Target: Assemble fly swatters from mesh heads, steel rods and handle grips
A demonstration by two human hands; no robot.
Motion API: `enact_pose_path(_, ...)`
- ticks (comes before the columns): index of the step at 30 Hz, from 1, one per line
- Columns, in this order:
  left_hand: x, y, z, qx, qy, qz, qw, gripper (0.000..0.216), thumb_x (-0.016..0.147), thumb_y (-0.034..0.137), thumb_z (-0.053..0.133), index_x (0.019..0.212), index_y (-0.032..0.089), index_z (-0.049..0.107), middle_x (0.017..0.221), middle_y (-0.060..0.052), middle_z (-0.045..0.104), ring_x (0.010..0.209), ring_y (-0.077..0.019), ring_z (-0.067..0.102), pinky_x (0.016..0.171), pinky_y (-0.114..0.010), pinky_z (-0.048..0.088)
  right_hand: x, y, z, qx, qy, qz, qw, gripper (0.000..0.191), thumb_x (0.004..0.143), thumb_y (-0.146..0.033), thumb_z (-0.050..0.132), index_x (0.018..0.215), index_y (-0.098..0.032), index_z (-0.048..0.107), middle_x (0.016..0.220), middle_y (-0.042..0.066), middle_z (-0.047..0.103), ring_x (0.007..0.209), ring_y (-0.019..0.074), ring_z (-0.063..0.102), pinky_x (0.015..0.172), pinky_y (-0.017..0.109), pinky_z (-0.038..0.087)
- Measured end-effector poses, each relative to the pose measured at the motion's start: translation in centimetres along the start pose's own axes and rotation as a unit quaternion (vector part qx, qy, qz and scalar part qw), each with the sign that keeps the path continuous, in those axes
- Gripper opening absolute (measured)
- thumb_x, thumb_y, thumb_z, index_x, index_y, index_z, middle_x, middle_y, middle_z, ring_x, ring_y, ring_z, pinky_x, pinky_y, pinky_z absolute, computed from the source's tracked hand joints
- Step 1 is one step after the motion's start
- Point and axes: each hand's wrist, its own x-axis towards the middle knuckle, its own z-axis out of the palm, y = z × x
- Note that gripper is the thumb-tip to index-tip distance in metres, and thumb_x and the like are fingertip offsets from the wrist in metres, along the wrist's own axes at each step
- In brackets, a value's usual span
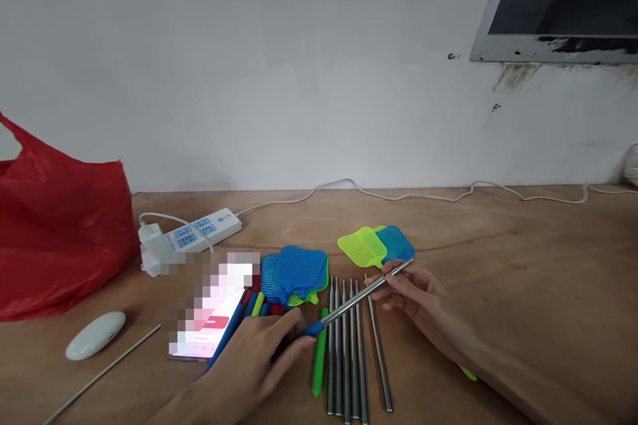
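Note:
My left hand [264, 352] is closed around the blue handle [313, 329] of a steel rod [353, 297] that slants up to the right. The fingers of my right hand [411, 289] pinch that rod near its bare upper tip. Beneath it, several loose steel rods [345, 358] lie side by side on the table, with one more rod [381, 352] a little apart on the right. A green handle [319, 358] lies just left of them. Blue mesh fly swatter heads [299, 269] are piled behind my left hand. Yellow-green [361, 247] and blue [396, 242] swatter heads lie beyond my right hand.
Left of my left hand are coloured handles [258, 305] and a lit phone [214, 319], partly blurred. A white power strip [204, 232], a white mouse-shaped object [94, 335] and a red plastic bag [60, 232] stand farther left. A white cable [399, 197] runs along the wall.

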Motion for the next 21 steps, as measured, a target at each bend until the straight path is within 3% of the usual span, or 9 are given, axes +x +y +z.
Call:
enact_pose_path(5,0.1,0.2,-0.3,-0.048,-0.006,-0.047,0.998,0.031,0.105,0.044,0.035,0.088,0.024,0.053,0.075,0.003,0.064,0.065,-0.0174,0.061,0.059,-0.027,0.037,0.3,0.1,-0.5,-0.058,0.025,-0.046,0.997,0.019,0.071,-0.035,0.085,0.083,-0.021,0.079,0.075,0.001,0.072,0.064,0.011,0.063,0.059,0.02,0.053)
enact_pose_path(10,0.5,0.0,-0.4,-0.063,-0.011,-0.064,0.996,0.037,0.102,0.048,0.039,0.078,0.022,0.05,0.066,0.004,0.056,0.058,-0.0148,0.052,0.055,-0.026,0.031,0.2,-0.2,-1.1,-0.089,0.007,-0.03,0.996,0.02,0.07,-0.036,0.086,0.083,-0.022,0.08,0.071,0.002,0.072,0.065,0.0129,0.064,0.057,0.021,0.053)
enact_pose_path(17,0.6,0.8,-0.3,-0.1,-0.059,-0.024,0.993,0.043,0.098,0.056,0.046,0.074,0.021,0.053,0.062,0.006,0.05,0.055,-0.0124,0.046,0.052,-0.024,0.029,-1.1,0.7,0.4,-0.107,-0.151,0.099,0.978,0.024,0.074,-0.033,0.083,0.094,-0.02,0.08,0.079,0.006,0.078,0.072,0.0148,0.071,0.069,0.026,0.058)
enact_pose_path(21,0.4,0.9,-0.3,-0.111,-0.049,-0.019,0.992,0.04,0.098,0.054,0.048,0.077,0.022,0.054,0.061,0.006,0.05,0.054,-0.0121,0.046,0.052,-0.024,0.029,-1.5,1.2,1.1,-0.096,-0.152,0.101,0.979,0.024,0.074,-0.034,0.083,0.094,-0.021,0.08,0.083,0.006,0.079,0.076,0.0163,0.072,0.07,0.027,0.058)
